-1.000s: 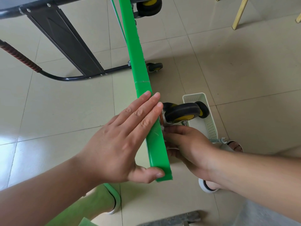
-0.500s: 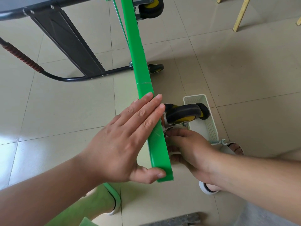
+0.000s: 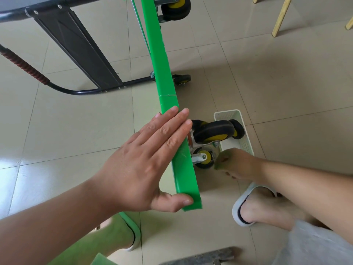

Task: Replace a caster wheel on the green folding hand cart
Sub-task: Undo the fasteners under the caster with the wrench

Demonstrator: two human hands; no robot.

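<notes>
Left hand [image 3: 145,165] presses flat-fingered on green cart [image 3: 168,104]; right hand [image 3: 238,163], by caster wheel [image 3: 207,161], too blurred to tell.

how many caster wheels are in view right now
5: top-edge wheel, middle wheel by the black frame, large wheel beside the left hand, basket wheel in the white basket, small wheel by the right hand. More may be hidden.

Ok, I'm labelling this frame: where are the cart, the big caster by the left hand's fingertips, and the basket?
cart [image 3: 165,88], head view, top edge
big caster [image 3: 214,131], head view, black tyre
basket [image 3: 227,112], head view, far rim
</notes>
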